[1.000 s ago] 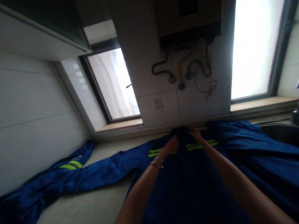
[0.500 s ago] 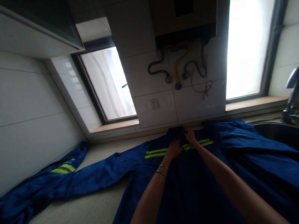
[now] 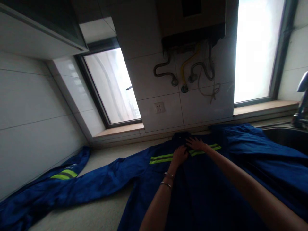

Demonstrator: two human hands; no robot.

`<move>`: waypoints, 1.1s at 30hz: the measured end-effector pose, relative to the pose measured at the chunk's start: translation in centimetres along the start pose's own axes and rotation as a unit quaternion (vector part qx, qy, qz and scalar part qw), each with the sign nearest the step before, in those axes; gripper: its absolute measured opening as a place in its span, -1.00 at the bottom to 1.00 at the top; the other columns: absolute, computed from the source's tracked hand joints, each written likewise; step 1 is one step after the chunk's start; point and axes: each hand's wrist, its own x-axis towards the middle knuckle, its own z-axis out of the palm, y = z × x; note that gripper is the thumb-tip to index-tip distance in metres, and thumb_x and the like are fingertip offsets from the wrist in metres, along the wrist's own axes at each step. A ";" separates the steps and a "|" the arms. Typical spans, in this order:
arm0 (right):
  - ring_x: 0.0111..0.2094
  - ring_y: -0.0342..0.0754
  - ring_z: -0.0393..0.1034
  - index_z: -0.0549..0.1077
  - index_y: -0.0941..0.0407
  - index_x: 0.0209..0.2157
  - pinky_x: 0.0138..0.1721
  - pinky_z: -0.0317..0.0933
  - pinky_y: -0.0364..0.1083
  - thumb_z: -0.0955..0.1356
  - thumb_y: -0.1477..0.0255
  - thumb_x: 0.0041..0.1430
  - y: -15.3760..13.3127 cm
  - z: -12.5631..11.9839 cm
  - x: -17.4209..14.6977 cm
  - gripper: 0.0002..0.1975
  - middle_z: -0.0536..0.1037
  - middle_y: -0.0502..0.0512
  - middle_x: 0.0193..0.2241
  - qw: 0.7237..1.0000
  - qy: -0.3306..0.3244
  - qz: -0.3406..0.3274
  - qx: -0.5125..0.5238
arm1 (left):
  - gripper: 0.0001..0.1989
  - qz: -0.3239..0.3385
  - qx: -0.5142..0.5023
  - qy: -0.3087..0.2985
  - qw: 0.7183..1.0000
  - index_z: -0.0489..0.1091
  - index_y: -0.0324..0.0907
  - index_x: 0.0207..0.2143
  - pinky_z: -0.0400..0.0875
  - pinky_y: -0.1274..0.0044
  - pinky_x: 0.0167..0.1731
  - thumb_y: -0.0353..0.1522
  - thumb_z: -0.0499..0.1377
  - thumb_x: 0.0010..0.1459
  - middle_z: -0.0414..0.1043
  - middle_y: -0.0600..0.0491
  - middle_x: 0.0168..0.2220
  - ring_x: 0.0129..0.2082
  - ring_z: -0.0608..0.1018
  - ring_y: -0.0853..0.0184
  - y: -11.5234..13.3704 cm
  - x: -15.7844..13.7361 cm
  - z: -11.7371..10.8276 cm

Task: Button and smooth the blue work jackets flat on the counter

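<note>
A dark blue work jacket [image 3: 141,163] with yellow-green reflective stripes lies spread out, front side up, its collar toward the wall. My left hand [image 3: 180,155], with two bracelets at the wrist, is on the front opening just below the collar. Its fingers are bent together on the cloth edge. Right beside it, my right hand [image 3: 196,144] rests on the chest with its fingers spread, partly over the right stripe. The fingertips of both hands nearly meet at the placket. Dim light hides the buttons.
The jacket lies on a pale countertop [image 3: 96,210]. To the right are a dark sink [image 3: 284,136] and a metal faucet [image 3: 302,99]. A water heater [image 3: 192,22] with pipes hangs above a wall socket [image 3: 159,107]. Two windows flank it, and a cabinet [image 3: 43,32] overhangs the left.
My right hand has let go of the collar edge, moved slightly down and spread flat on the chest. My left hand's fingers have drawn together at the front opening.
</note>
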 end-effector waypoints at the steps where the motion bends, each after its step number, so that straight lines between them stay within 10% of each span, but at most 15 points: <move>1: 0.13 0.18 0.11 0.38 -0.14 0.00 0.08 -0.06 0.25 0.22 0.13 0.12 -0.1 -0.4 0.2 -0.59 0.30 0.08 0.11 1.000 0.001 0.011 0.018 | -0.62 -0.025 0.006 0.026 0.999 0.28 -0.21 0.04 0.13 0.46 0.12 -0.36 -0.04 0.18 0.20 -0.05 0.15 0.13 0.26 0.29 0.0 -0.1 0.0; 5: 0.06 0.15 0.23 0.47 0.11 -0.08 0.07 0.01 0.12 0.18 0.29 0.18 -2.0 -1.5 2.2 -0.62 0.44 0.27 -0.04 0.996 0.047 0.051 0.060 | -0.65 -0.106 0.044 0.072 0.991 0.32 -0.29 -0.04 0.13 0.34 0.09 -0.36 -0.02 0.16 0.26 -0.18 0.08 0.11 0.29 0.17 0.0 -0.2 0.2; 16: -0.21 0.03 0.46 0.52 0.29 -0.21 -0.28 0.24 -0.18 0.26 0.38 0.14 -9.5 2.2 10.0 -0.68 0.54 0.36 -0.24 0.982 0.016 0.114 0.149 | -0.74 -0.062 -0.010 0.017 0.998 0.34 -0.25 -0.14 0.28 0.50 -0.07 -0.45 -0.06 0.16 0.42 -0.09 -0.15 -0.09 0.44 0.27 -0.2 0.0 0.4; 33: -0.09 -0.01 0.36 0.40 0.23 -0.11 -0.11 0.18 -0.13 0.27 0.30 0.16 -9.4 2.4 10.1 -0.66 0.48 0.27 -0.14 0.970 0.108 0.095 0.198 | -0.54 -0.133 0.013 0.050 0.990 0.12 -0.24 0.14 0.15 0.28 0.07 -0.29 -0.08 0.21 0.03 -0.15 0.22 0.17 0.17 0.07 0.4 -0.6 -0.1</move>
